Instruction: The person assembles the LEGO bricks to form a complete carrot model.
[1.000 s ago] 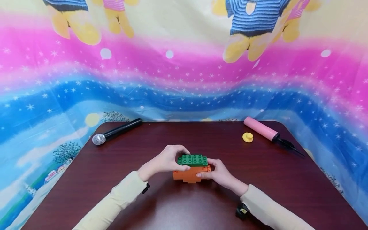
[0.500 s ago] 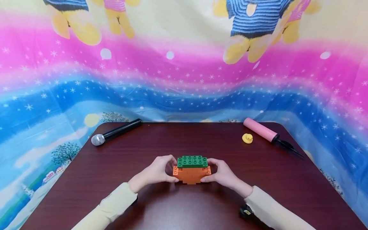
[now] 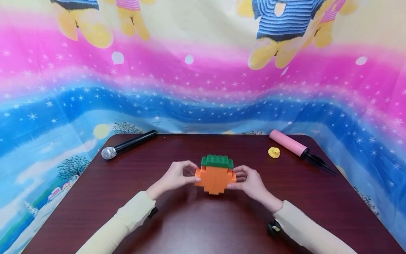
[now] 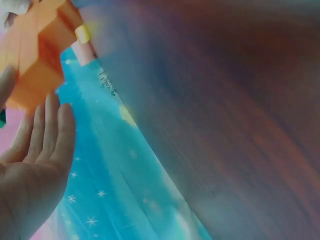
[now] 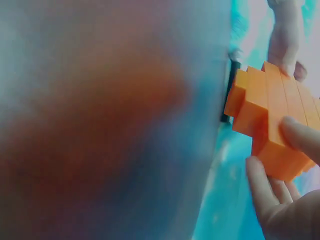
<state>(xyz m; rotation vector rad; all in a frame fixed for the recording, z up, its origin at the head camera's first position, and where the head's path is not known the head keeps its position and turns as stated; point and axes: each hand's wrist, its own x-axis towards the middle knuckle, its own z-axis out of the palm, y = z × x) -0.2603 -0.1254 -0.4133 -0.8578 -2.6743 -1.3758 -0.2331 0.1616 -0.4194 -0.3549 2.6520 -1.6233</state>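
A toy brick build [image 3: 215,179] with an orange stepped body and a row of green studded bricks [image 3: 217,161] on top is held up between both hands. My left hand [image 3: 177,177] grips its left side, thumb on the front and fingers behind. On the opposite side my right hand [image 3: 252,182] pinches the edge in the same way. The left wrist view shows the orange bricks [image 4: 37,70] between thumb and fingers, with a bit of green at the edge. In the right wrist view the orange body [image 5: 280,120] narrows in steps, with the other hand beyond it.
A black microphone [image 3: 131,143] with a silver head lies at the table's back left. At the back right are a yellow rubber duck [image 3: 274,152] and a pink hand pump [image 3: 290,143] with a black nozzle. A printed cloth [image 3: 203,81] hangs behind the dark wooden table [image 3: 209,225].
My left hand moved from the green top down to the build's left side. Both hands then raised the build and tipped it so its orange front faces the head camera.
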